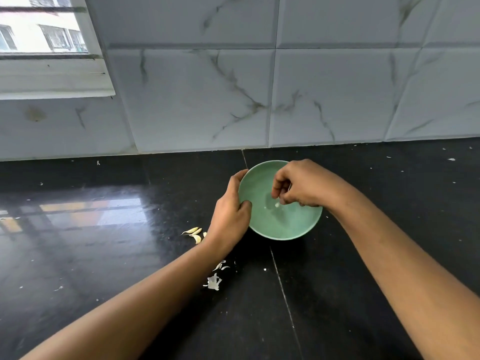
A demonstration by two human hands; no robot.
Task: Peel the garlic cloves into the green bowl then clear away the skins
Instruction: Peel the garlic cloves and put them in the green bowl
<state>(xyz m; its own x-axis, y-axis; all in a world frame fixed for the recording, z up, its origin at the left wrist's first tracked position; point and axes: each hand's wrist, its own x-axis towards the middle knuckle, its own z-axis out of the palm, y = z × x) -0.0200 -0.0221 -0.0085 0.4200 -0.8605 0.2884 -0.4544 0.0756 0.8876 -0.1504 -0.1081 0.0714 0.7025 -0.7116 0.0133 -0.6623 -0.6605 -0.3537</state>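
We steady the green bowl (280, 224), left hand (230, 216) gripping its rim at nine o'clock so it can't slide. Right hand (304, 185) hangs over it, fingertips pinching a pale clove (277, 204) for the drop. Unpeeled cloves (193, 232) and skins (214, 281) wait around seven o'clock.

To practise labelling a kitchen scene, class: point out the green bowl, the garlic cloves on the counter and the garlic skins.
green bowl (281, 226), head view, on its bare inner wall near the front rim.
garlic cloves (192, 231), head view, on the middle of one clove.
garlic skins (214, 282), head view, on the largest white flake.
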